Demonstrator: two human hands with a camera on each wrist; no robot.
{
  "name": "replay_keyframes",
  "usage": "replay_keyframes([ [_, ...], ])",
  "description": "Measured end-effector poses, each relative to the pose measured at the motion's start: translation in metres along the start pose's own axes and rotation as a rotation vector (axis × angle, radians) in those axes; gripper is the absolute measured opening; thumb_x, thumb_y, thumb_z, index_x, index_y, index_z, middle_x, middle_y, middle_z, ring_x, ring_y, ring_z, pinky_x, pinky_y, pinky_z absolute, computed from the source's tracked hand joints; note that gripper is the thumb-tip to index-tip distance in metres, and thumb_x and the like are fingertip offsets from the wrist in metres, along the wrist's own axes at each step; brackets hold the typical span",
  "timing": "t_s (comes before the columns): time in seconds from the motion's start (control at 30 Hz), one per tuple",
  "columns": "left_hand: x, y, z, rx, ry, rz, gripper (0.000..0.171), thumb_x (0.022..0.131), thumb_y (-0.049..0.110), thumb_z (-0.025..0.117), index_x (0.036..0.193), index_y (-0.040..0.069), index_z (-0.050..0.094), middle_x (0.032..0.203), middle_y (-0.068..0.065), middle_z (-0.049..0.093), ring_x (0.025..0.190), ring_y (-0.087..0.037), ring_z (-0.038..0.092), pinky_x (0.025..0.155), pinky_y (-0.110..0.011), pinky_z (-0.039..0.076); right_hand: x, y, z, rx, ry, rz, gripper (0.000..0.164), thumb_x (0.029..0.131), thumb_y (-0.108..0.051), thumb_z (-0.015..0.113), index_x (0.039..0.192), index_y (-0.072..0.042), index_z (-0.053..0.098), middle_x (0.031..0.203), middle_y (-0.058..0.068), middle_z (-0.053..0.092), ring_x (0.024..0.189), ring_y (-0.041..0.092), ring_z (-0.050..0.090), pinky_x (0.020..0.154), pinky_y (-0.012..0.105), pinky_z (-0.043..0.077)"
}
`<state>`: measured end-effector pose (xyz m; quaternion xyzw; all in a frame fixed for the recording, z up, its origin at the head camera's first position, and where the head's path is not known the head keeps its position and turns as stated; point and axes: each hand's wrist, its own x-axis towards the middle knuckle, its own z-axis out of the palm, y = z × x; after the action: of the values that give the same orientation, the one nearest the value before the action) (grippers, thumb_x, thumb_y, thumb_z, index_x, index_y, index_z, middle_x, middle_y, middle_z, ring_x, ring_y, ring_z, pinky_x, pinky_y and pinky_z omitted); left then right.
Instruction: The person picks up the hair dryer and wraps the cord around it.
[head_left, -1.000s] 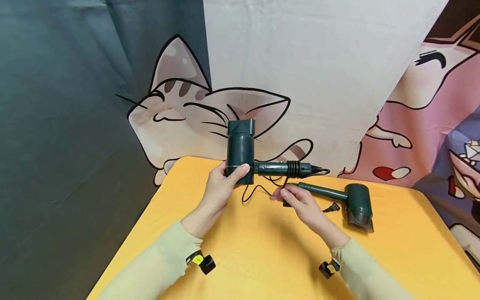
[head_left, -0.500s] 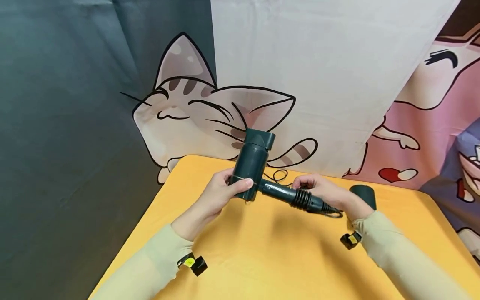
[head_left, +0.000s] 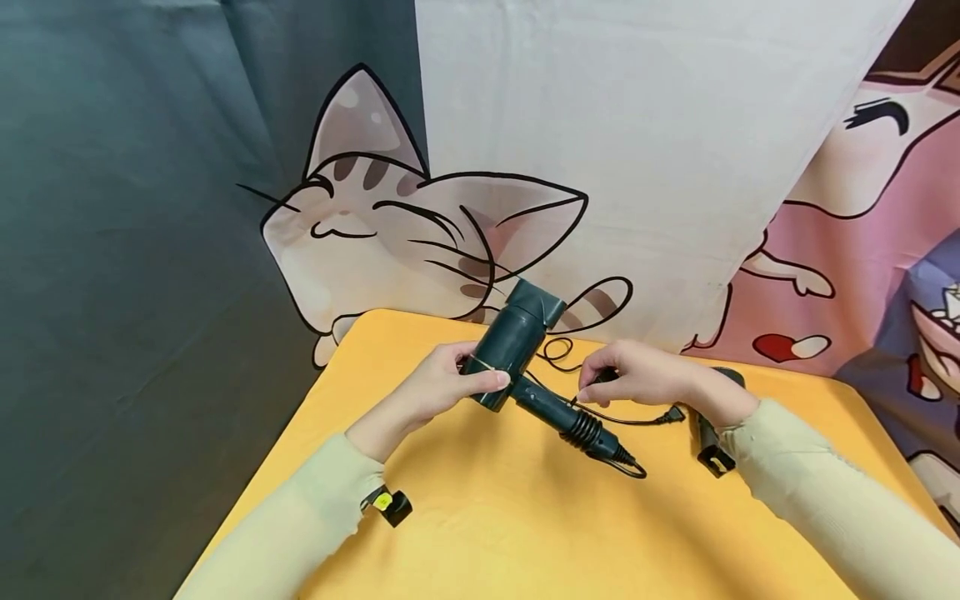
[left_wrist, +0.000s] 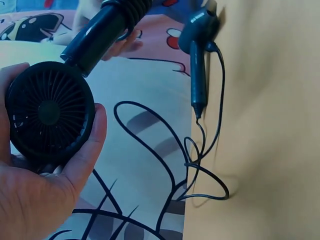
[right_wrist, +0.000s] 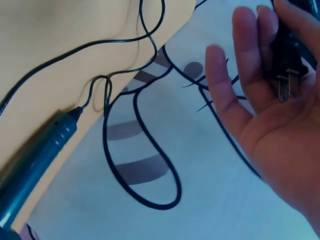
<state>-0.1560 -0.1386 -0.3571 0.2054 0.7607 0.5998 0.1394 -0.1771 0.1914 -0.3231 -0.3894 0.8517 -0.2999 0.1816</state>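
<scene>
A dark green hair dryer (head_left: 510, 342) is held aloft by my left hand (head_left: 431, 387), thumb on one side of the barrel's rear end and fingers on the other. Its round vent grille (left_wrist: 50, 112) faces the left wrist camera. Black cord is wound in several turns around the handle (head_left: 547, 408), which slants down to the right. My right hand (head_left: 637, 375) is just beside the handle and pinches the black plug (right_wrist: 287, 65) of that cord, its two metal prongs showing in the right wrist view. In the head view the plug is mostly hidden by the fingers.
A second green hair dryer (left_wrist: 200, 35) lies on the yellow table (head_left: 480, 533) at the right, partly covered by my right hand and wrist in the head view. Its cord (left_wrist: 222, 95) loops across the tabletop, with a plug (head_left: 671, 415) lying loose. A cartoon-cat curtain (head_left: 675, 167) hangs behind.
The held dryer has tilted, its handle swinging from level to down-right, and moved slightly right and lower. My right hand has moved from below the handle to above it, near the second dryer.
</scene>
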Motion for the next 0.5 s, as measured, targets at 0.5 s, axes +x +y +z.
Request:
replay_keyframes([
  [0.5,0.021,-0.012,0.013,0.055,0.144,-0.105,0.054,0.092,0.039,0.083,0.133,0.006,0.069,0.113,-0.011,0.074,0.093,-0.022,0.068,0.079,-0.035,0.058,-0.005,-0.026,0.037,-0.552,0.294,-0.068,0.014,0.101,-0.027,0.076,0.097,-0.013,0.076,0.088,-0.007,0.069,0.071,0.003,0.058,0.065,0.027,0.052],
])
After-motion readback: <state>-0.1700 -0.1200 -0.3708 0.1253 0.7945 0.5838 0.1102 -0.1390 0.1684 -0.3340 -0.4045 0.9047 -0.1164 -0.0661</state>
